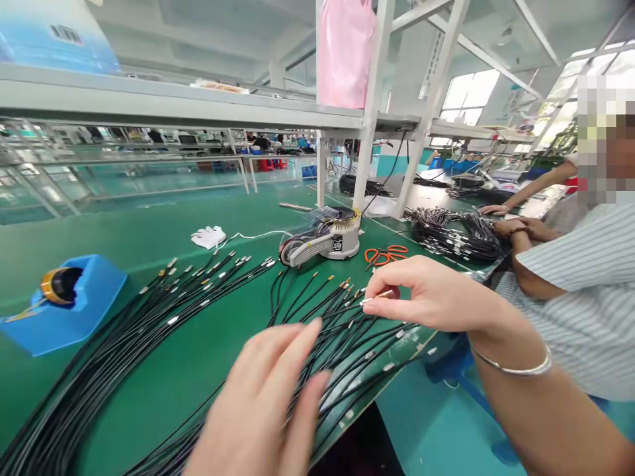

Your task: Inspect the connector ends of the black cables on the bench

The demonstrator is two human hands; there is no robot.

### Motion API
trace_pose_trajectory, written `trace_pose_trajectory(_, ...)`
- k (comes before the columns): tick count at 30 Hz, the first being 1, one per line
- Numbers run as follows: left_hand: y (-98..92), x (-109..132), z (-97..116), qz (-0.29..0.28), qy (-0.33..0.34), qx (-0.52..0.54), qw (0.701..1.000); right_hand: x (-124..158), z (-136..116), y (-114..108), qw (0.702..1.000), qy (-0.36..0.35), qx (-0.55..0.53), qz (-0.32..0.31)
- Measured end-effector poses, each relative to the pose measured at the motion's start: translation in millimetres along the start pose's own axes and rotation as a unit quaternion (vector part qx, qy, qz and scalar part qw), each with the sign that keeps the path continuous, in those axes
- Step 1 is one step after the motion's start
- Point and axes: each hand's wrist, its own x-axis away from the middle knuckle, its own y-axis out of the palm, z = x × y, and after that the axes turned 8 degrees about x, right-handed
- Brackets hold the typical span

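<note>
My right hand (411, 294), a silver bangle on its wrist, pinches the thin whitish end of a black cable between thumb and forefinger. Below and to the left, my left hand (270, 396) hovers over the cables, slightly blurred. Its fingers are stretched out, the thumb stands apart, and nothing shows between them. A loose spread of black cables (302, 301) with white and orange-brown tips lies beneath both hands. Farther left, a thick bundle of black cables (114, 344) curves across the green table (188, 383), its labelled ends fanned out.
A grey round tape dispenser (342, 244) stands behind the cables, with orange-handled scissors (385, 254) beside it. At left sit a blue tape holder (99, 297) and a white glove (208, 237). Shelf posts (370, 145) rise behind. A co-worker in a striped shirt (585, 284) is beside coiled cables (454, 231).
</note>
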Motion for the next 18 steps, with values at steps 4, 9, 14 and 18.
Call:
trace_pose_trajectory(4,39.8,-77,39,-0.039,-0.015,0.133,0.99,26,6,-11,0.998,0.015,-0.039,0.049)
trace_pose_trajectory(9,63.5,-98,45,-0.108,-0.143,0.276,0.944,65,34,-15,0.972,0.102,-0.185,0.106)
trace_pose_trajectory(14,72.1,-104,46,-0.155,-0.313,0.356,0.867,82,56,3,0.921,0.174,-0.305,0.167)
trace_pose_trajectory(18,78.2,-109,46,-0.176,-0.337,0.38,0.843,78,61,11,0.915,0.184,-0.324,0.154)
